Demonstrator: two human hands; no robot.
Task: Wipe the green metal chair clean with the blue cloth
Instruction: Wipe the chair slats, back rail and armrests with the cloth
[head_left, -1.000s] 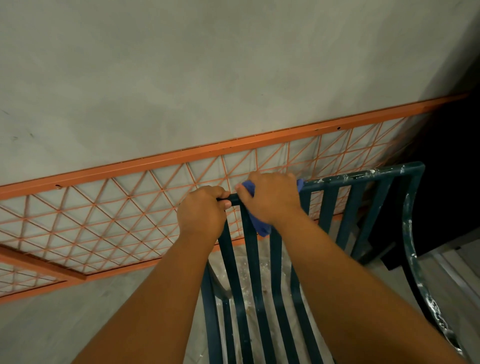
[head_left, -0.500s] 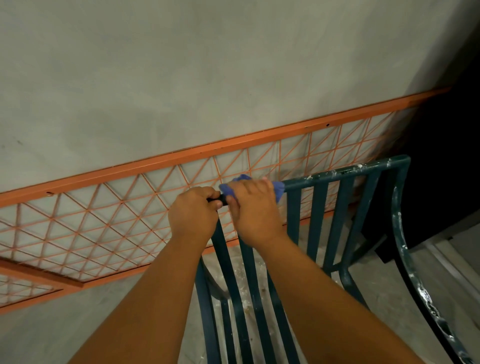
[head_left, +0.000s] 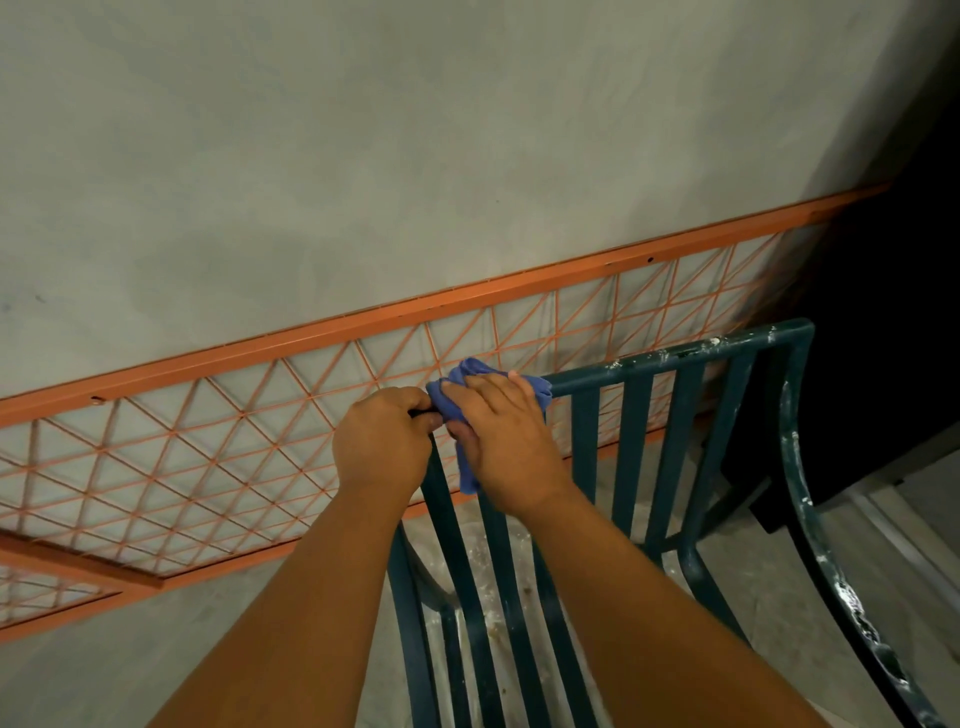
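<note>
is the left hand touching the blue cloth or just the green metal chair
Cannot tell. In the head view the left hand grips the green metal chair top rail right beside the blue cloth; no gap or contact shows plainly.

Grey concrete floor (head_left: 779, 582) under the green metal chair (head_left: 675, 441), orange grid panel (head_left: 208, 457) beside it.
</note>
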